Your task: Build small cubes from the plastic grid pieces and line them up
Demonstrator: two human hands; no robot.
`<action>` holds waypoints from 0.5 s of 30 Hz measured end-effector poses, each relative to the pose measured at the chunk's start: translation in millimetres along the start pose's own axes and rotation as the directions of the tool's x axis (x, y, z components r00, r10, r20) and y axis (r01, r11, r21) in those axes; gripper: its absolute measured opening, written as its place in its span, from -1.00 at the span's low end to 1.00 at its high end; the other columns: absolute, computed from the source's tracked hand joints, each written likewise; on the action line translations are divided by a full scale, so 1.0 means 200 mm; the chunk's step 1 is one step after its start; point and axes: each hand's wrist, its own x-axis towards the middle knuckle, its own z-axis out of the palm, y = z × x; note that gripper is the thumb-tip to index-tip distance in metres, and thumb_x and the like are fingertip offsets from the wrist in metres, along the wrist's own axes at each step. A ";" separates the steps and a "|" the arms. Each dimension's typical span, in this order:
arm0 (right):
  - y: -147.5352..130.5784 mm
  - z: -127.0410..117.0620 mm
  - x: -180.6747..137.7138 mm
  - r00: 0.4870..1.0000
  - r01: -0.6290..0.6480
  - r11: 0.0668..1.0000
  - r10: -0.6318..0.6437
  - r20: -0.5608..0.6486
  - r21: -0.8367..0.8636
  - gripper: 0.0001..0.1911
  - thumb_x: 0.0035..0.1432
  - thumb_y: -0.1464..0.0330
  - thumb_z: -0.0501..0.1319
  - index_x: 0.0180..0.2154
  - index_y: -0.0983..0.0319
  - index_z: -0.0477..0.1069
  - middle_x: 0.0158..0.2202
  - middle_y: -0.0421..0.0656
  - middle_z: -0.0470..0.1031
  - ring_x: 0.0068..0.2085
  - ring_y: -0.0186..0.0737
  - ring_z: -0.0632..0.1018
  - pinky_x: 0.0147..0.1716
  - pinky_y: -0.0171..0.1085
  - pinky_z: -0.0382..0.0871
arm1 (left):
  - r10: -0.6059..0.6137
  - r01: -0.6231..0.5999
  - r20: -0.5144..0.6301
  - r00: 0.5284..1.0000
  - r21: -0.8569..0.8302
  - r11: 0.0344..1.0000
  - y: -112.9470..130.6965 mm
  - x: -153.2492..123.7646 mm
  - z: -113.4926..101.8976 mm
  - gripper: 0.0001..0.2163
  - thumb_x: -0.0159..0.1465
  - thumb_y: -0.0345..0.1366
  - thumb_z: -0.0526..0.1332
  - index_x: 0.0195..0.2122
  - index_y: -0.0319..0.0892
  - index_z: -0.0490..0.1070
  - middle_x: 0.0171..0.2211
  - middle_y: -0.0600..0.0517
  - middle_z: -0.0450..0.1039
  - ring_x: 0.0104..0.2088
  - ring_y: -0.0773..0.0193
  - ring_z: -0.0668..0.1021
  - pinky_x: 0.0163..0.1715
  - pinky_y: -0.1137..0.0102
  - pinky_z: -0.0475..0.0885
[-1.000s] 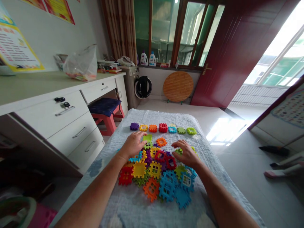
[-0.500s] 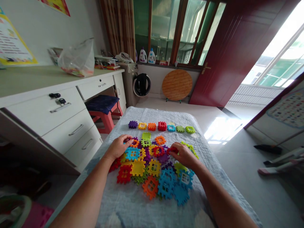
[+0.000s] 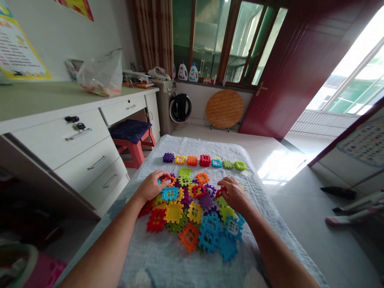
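Observation:
Toothed plastic building tiles lie in a loose heap on the cloth-covered table (image 3: 168, 260). My left hand (image 3: 153, 186) is at the heap's left, its bent fingers and thumb closed at an orange tile (image 3: 171, 181); a bit of blue shows under the fingers. A blue window tile (image 3: 170, 193) lies just below it. At the heap's right, my right hand (image 3: 234, 191) pinches a red tile (image 3: 220, 193), partly hidden by the fingers. Green tiles (image 3: 227, 214) lie beneath that hand. Between the hands are a red frame tile (image 3: 199, 191) and a purple tile (image 3: 206, 201).
Beyond the heap runs a row of coloured tile pieces, with a purple one (image 3: 168, 157) at its left end and a green one (image 3: 240, 165) at its right. A red stool (image 3: 135, 154) and a white desk (image 3: 90, 148) stand left of the table.
My right hand, holding the red tile, has shifted slightly right, over the green tiles. My left hand stays at the orange tile. The blue window tile has slid slightly right.

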 end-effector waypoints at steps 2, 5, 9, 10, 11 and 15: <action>0.00 0.00 0.00 0.993 -0.080 0.996 0.077 -0.091 -0.038 -0.73 0.15 0.48 0.04 -0.18 0.19 0.44 -0.26 -0.10 0.44 -0.19 -0.19 0.44 -0.17 -0.27 0.29 | -0.005 0.005 -0.014 1.000 0.003 1.000 0.00 0.00 0.00 -0.74 0.16 -0.11 0.15 -0.23 -0.15 0.46 -0.20 -0.03 0.51 -0.15 0.16 0.51 -0.06 0.31 0.39; 0.02 0.02 0.01 0.969 -0.193 0.979 0.178 -0.172 -0.070 -0.77 0.21 0.41 0.04 -0.17 0.16 0.43 -0.27 -0.12 0.44 -0.25 -0.21 0.46 -0.26 -0.30 0.28 | -0.007 0.007 -0.039 0.999 0.013 1.000 0.01 0.00 -0.01 -0.72 0.13 -0.10 0.17 -0.23 -0.15 0.46 -0.22 -0.04 0.50 -0.16 0.16 0.51 -0.07 0.30 0.40; 0.05 0.06 0.02 0.967 -0.222 0.975 0.216 -0.137 -0.029 -0.75 0.18 0.45 0.04 -0.21 0.16 0.46 -0.29 -0.12 0.47 -0.26 -0.21 0.48 -0.25 -0.30 0.29 | -0.021 0.021 -0.075 0.997 -0.003 1.000 0.00 0.01 -0.01 -0.72 0.12 -0.09 0.18 -0.24 -0.15 0.45 -0.25 -0.02 0.48 -0.19 0.18 0.51 -0.10 0.32 0.41; 0.06 0.06 0.02 0.968 -0.216 0.976 0.213 -0.129 -0.008 -0.73 0.17 0.47 0.04 -0.20 0.17 0.47 -0.27 -0.12 0.48 -0.25 -0.21 0.49 -0.22 -0.30 0.30 | -0.027 0.026 -0.084 0.996 -0.009 1.000 0.00 0.02 -0.01 -0.72 0.12 -0.10 0.18 -0.24 -0.16 0.45 -0.25 -0.01 0.47 -0.20 0.19 0.51 -0.12 0.32 0.41; 0.07 0.06 0.02 0.971 -0.204 0.979 0.204 -0.123 0.014 -0.70 0.15 0.49 0.03 -0.17 0.18 0.46 -0.24 -0.11 0.48 -0.22 -0.20 0.49 -0.20 -0.28 0.31 | -0.029 0.028 -0.093 0.995 -0.014 1.000 -0.01 0.02 -0.01 -0.73 0.12 -0.11 0.18 -0.24 -0.16 0.45 -0.26 -0.01 0.47 -0.20 0.19 0.51 -0.12 0.33 0.42; 0.08 0.06 0.01 0.993 -0.096 0.995 0.098 -0.065 0.042 -0.48 -0.03 0.57 0.04 0.00 0.23 0.38 -0.04 -0.07 0.44 -0.04 -0.13 0.43 -0.04 -0.20 0.29 | -0.027 0.026 -0.136 0.990 -0.015 1.000 -0.03 0.04 0.00 -0.74 0.14 -0.13 0.15 -0.25 -0.16 0.46 -0.25 -0.02 0.46 -0.22 0.20 0.51 -0.16 0.34 0.43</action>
